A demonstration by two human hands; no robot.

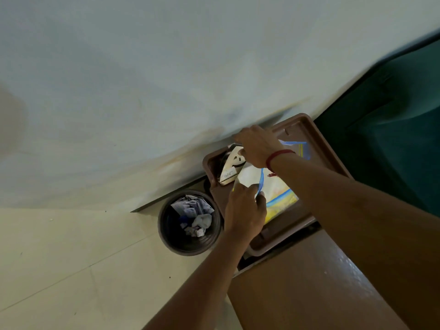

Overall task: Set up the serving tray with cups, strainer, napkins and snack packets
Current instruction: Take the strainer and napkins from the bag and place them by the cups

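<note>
A brown serving tray (307,126) stands against the wall on a wooden surface. On it lie a white, blue and yellow snack packet (277,189) and a white box with a smile mark (232,166). My left hand (245,211) pinches the blue edge of the packet at the tray's near left side. My right hand (258,146), with a red thread on its wrist, reaches over the tray and touches the top of the white box; its fingers are curled at the box.
A round dark waste bin (189,222) with crumpled paper stands on the tiled floor left of the tray. A brown wooden surface (309,287) runs toward me. A dark green panel (392,115) is at the right, a pale wall behind.
</note>
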